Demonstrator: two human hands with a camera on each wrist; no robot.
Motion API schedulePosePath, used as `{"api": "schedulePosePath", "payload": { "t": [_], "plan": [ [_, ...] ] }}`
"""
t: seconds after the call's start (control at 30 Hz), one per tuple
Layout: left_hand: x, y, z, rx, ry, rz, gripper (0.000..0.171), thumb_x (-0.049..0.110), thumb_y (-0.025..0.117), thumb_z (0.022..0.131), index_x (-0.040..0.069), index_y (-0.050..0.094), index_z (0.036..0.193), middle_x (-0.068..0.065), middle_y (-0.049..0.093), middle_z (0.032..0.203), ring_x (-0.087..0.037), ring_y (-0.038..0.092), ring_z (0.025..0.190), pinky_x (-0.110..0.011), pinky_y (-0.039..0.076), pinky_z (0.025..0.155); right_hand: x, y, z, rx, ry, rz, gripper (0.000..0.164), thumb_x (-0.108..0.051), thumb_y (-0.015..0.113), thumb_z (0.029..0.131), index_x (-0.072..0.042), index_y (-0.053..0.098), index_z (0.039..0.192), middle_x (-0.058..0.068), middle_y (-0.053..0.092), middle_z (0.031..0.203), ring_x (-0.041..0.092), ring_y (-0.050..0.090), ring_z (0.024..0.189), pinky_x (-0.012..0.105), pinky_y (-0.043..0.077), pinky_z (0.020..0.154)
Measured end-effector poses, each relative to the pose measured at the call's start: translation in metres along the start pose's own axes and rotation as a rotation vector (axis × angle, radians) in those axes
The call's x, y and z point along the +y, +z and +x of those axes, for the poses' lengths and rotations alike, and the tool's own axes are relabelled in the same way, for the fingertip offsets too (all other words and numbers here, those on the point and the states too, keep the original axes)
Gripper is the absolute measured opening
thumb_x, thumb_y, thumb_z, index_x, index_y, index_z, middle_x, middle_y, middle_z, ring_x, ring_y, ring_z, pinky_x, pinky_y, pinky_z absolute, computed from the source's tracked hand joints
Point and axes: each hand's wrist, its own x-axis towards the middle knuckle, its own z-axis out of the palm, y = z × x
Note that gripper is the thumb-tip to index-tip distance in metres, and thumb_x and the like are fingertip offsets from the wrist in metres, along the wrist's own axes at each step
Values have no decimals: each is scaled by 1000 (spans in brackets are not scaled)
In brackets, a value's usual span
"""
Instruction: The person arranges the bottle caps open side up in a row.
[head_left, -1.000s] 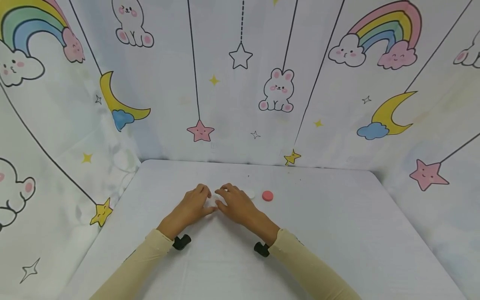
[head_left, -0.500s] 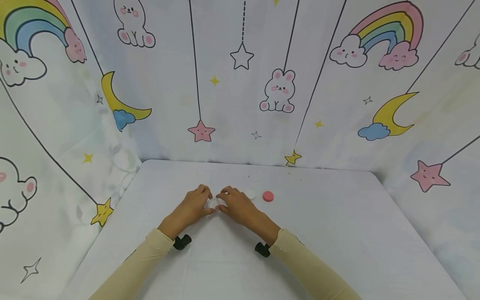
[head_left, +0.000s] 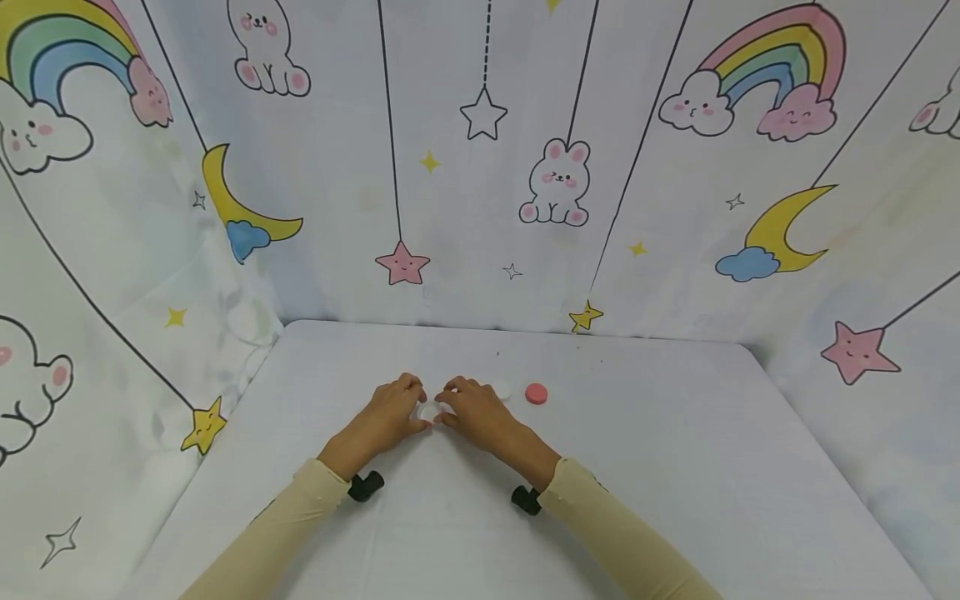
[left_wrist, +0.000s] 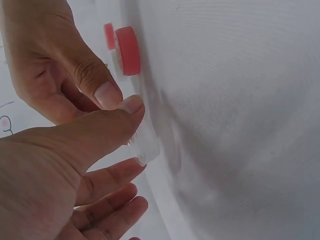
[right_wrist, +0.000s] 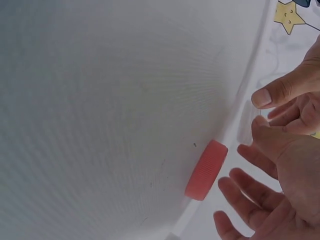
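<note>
Both hands meet over the white table around a small clear ribbed plastic disc (head_left: 430,411), which looks like a cap. My left hand (head_left: 387,408) holds its left side, thumb at the near edge and curled fingers at the far edge. My right hand (head_left: 477,411) pinches the opposite side with thumb and fingers. In the left wrist view the disc's ribbed side (left_wrist: 146,145) shows between thumb and forefinger, partly hidden by the thumbs. The right wrist view shows it only faintly. A red ribbed cap (head_left: 536,393) lies right of my right hand, with a pale disc (head_left: 501,389) between them.
Two red pieces appear in the left wrist view, the nearer red piece (left_wrist: 129,51) having a pale face. A white cloth covers the table (head_left: 645,467). Behind it hangs a patterned curtain (head_left: 465,192). Black wrist cameras (head_left: 366,486) sit under both wrists.
Both hands have shifted very slightly toward me, still around the clear disc. More of its round outline shows now than a second ago. The red cap and pale disc stay in place.
</note>
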Motion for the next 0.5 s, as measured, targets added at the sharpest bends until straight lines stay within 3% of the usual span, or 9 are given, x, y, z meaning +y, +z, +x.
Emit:
{"api": "schedulePosePath", "payload": {
  "t": [0.5],
  "plan": [
    [-1,3,0,-10,-4,9,37,25,86,90,1,68,111,-16,59,128,-36,62,115,-58,47,103,1,10,3,-37,27,-48,35,-39,72,101,-20,75,130,2,66,136,23,65,122,49,55,101]
  ]
}}
